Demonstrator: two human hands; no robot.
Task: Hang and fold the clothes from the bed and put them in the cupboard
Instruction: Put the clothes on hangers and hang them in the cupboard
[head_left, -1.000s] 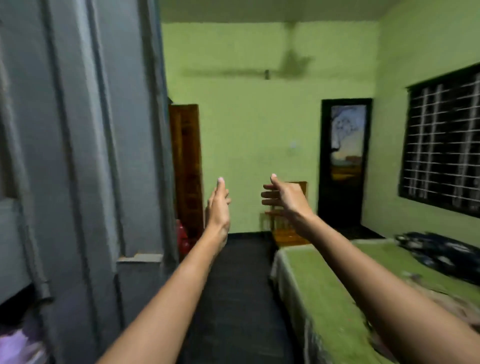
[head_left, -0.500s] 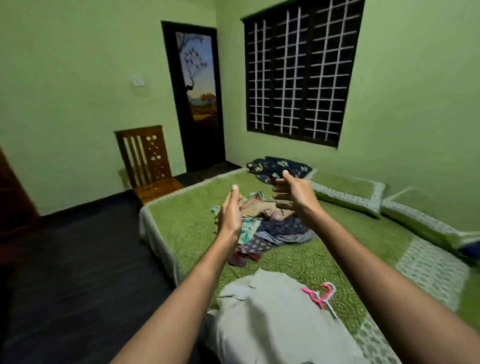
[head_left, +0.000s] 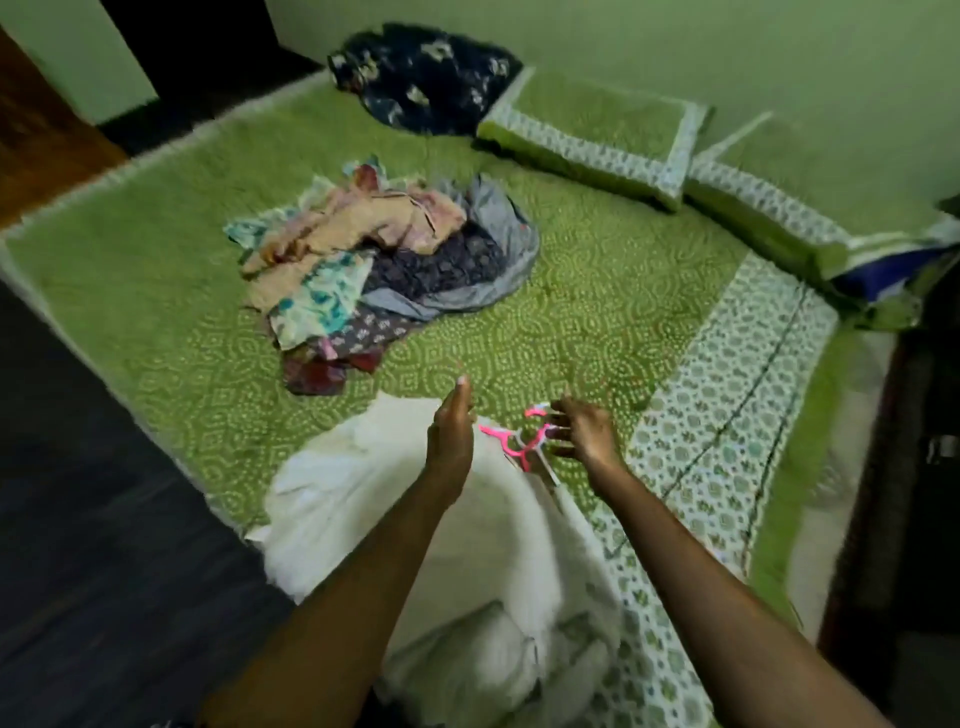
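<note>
Early stage, by the look of it. Pink hangers (head_left: 521, 444) lie on the near part of the bed (head_left: 597, 322), on the right edge of a white garment (head_left: 363, 499) that is spread out flat, not yet hung. Further off, mid-bed, a mixed pile of clothes (head_left: 384, 260) sits unsorted and unfolded. A dark floral cloth (head_left: 421, 78) is bunched at the far edge beside two pillows (head_left: 587, 124). Cupboard not in view, so nothing can be judged put away; most of the job looks left.

Right fingers (head_left: 558, 415) are splayed and loosely bent, tips at the hangers, released; touching or just short, can't tell (blur). Right hand (head_left: 589, 439) is palm-down, arm stretched forward from near right. Left fingers (head_left: 460, 389) are straight and together, holding nothing. Left hand (head_left: 451, 434) is edge-on above the white garment, just left of the hangers, arm extended.
</note>
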